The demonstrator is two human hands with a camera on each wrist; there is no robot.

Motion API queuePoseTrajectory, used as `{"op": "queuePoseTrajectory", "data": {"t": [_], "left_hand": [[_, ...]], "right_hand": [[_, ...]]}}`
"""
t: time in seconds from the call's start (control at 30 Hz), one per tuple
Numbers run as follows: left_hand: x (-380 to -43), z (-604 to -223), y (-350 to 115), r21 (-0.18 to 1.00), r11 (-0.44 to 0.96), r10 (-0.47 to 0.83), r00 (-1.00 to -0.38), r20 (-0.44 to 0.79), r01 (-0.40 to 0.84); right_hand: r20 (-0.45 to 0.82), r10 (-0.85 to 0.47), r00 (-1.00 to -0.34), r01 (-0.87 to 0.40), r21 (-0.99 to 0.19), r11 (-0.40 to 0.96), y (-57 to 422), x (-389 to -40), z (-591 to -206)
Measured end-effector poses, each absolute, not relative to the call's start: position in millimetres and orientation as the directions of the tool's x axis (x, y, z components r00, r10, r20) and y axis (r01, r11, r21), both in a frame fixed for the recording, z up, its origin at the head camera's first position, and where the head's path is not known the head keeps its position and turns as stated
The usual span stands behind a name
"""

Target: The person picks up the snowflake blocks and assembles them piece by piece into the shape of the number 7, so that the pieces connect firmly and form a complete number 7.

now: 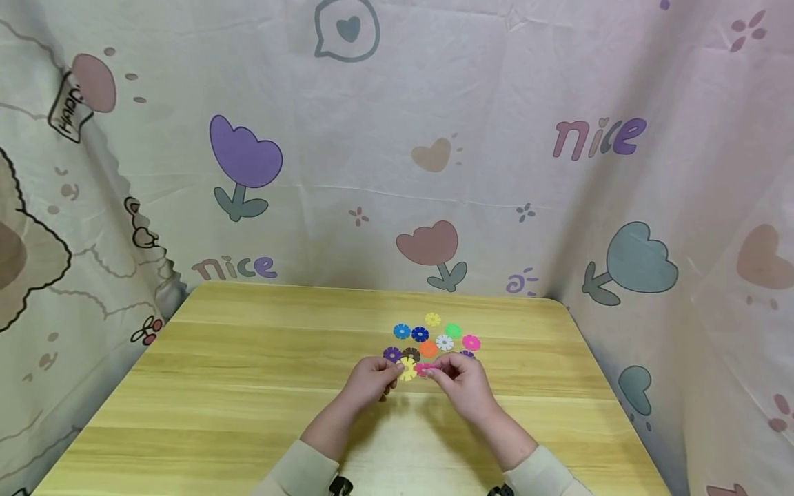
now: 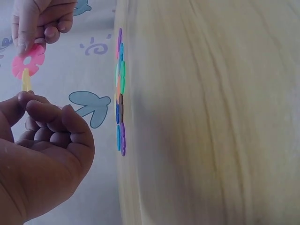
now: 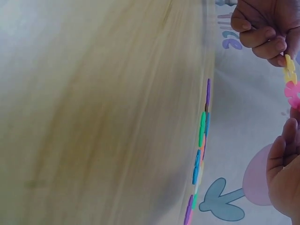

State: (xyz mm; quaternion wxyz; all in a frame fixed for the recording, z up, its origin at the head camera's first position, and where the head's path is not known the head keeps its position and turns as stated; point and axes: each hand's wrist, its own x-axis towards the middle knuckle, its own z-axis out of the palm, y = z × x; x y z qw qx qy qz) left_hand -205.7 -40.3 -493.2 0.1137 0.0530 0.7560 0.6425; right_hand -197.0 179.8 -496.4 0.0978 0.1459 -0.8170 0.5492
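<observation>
My left hand (image 1: 372, 379) pinches a yellow notched plastic disc (image 1: 406, 370) between thumb and fingers, held up over the table. Facing it, my right hand (image 1: 462, 386) pinches a pink notched disc (image 1: 422, 370). The two discs meet edge to edge, and in the left wrist view the yellow disc (image 2: 26, 80) stands edge-on at the notched rim of the pink disc (image 2: 28, 61). In the right wrist view the pink disc (image 3: 293, 93) overlaps the lower end of the yellow disc (image 3: 289, 69).
Behind the hands, several loose notched discs lie flat on the wooden table (image 1: 248, 358), among them a light blue disc (image 1: 402, 331), an orange disc (image 1: 428, 349), a white disc (image 1: 444, 342) and a green disc (image 1: 453, 331). A patterned curtain (image 1: 347, 138) hangs around the table's back and sides.
</observation>
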Motion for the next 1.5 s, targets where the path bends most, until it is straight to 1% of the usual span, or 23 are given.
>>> {"op": "queuePoseTrajectory", "data": {"t": [0.13,0.43,0.93,1.3,1.5], "left_hand": [[-203.8,-491.5,-39.4,0.987,0.140,0.233,-0.966,-0.110,-0.079],[-203.0,-487.1,-40.0,0.988,0.130,0.248,-0.962,-0.112,-0.082],[-201.3,-482.1,-43.1,0.990,0.093,0.260,-0.957,-0.128,-0.107],[-199.4,-479.9,-43.7,0.992,0.078,0.269,-0.956,-0.120,-0.102],[-197.9,-479.6,-43.7,0.991,0.079,0.267,-0.955,-0.129,-0.112]], "right_hand": [[0.339,-0.119,-0.933,-0.359,-0.877,0.319,177.3,-195.5,-494.6],[0.344,-0.129,-0.930,-0.366,-0.894,0.259,176.7,-195.4,-490.4],[0.356,-0.117,-0.927,-0.374,-0.895,0.242,172.6,-195.3,-486.3],[0.357,-0.097,-0.929,-0.370,-0.891,0.262,171.2,-192.7,-484.0],[0.383,-0.107,-0.917,-0.398,-0.881,0.256,171.1,-191.4,-484.3]]}}
